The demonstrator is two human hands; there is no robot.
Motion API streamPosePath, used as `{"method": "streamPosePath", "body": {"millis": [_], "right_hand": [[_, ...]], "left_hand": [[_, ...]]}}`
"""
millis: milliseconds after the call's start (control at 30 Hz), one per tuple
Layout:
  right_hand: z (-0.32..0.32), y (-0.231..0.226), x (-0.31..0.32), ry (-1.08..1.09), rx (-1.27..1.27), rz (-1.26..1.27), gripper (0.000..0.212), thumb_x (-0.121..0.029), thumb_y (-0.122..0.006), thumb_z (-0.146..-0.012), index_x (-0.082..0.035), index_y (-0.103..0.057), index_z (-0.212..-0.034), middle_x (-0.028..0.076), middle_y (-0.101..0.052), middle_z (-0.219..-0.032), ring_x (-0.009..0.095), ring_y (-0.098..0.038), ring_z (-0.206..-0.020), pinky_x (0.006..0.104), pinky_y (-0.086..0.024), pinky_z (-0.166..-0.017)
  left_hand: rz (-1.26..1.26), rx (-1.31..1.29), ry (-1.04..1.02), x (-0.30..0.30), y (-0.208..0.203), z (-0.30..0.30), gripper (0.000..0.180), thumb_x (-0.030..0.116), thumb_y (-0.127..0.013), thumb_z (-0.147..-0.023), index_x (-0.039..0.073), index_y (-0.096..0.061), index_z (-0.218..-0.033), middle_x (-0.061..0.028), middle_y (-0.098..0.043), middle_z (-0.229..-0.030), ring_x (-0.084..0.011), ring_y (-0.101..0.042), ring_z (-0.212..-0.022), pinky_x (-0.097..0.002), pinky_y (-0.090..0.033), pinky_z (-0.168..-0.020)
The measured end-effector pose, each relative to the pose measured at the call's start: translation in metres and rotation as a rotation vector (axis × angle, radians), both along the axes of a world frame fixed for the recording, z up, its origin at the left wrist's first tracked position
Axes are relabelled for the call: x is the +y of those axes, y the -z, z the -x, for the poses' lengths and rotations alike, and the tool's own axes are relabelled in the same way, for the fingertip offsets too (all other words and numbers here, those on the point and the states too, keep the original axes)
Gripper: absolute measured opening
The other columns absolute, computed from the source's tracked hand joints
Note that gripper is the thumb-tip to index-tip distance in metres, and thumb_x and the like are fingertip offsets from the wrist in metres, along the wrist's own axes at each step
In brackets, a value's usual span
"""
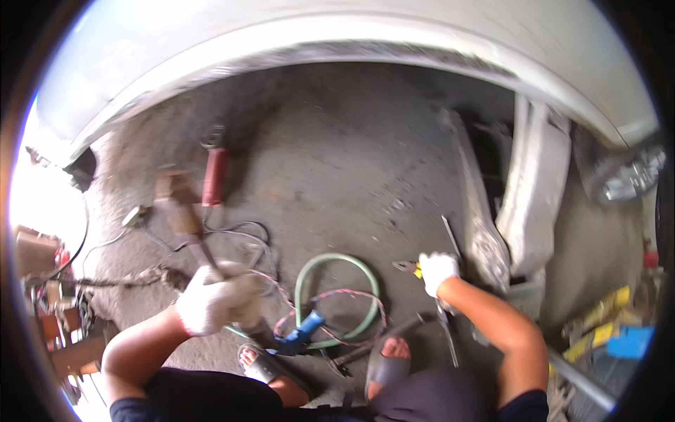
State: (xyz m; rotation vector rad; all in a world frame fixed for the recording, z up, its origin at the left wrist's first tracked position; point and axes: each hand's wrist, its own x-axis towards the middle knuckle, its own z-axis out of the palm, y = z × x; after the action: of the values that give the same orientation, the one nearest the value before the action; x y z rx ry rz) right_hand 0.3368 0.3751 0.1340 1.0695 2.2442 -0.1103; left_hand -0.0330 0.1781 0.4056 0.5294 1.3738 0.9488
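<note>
While gripped, hammer (pixel 184 211) and pliers (pixel 410 267).

Viewpoint: worn on the person's head, above both gloved hands.
Facing: steeply down at the concrete floor (pixel 337 162).
Nearness: close; forearms enter from the lower edge.
Edges: the fisheye bends the white car body (pixel 211 42), probably a wheel arch.

Green hose (pixel 337 264) on concrete floor (pixel 337 155)

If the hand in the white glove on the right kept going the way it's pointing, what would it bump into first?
Probably the pliers with yellow handles, which lie right at the fingers of the right hand. Depth is hard to judge; it may already be touching them.
</note>
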Motion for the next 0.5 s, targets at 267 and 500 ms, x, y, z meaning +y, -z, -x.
{"method": "streamPosePath", "body": {"millis": [267,500], "right_hand": [[0.045,-0.112,-0.014,0.853,0.9,0.954,0.027,-0.004,-0.068,-0.079,-0.002,-0.053,-0.102,0.006,-0.062,-0.074,0.016,-0.06,-0.06,0.0299,-0.051,-0.058],[0.099,-0.341,-0.035,0.564,1.246,1.002,0.018,-0.007,-0.07,-0.091,0.001,-0.064,-0.106,0.002,-0.064,-0.105,0.006,-0.061,-0.087,0.0244,-0.052,-0.078]], "left_hand": [[0.009,-0.207,0.172,-0.005,0.003,-0.004,0.02,0.019,-0.059,-0.1,0.001,-0.062,-0.092,0.0018,-0.051,-0.07,-0.0077,-0.046,-0.06,-0.0247,-0.037,-0.054],[-0.265,0.116,0.493,0.003,-0.081,-0.007,0.017,0.018,-0.064,-0.097,0.002,-0.067,-0.097,-0.0045,-0.065,-0.078,-0.0126,-0.062,-0.07,-0.0278,-0.049,-0.063]]}}
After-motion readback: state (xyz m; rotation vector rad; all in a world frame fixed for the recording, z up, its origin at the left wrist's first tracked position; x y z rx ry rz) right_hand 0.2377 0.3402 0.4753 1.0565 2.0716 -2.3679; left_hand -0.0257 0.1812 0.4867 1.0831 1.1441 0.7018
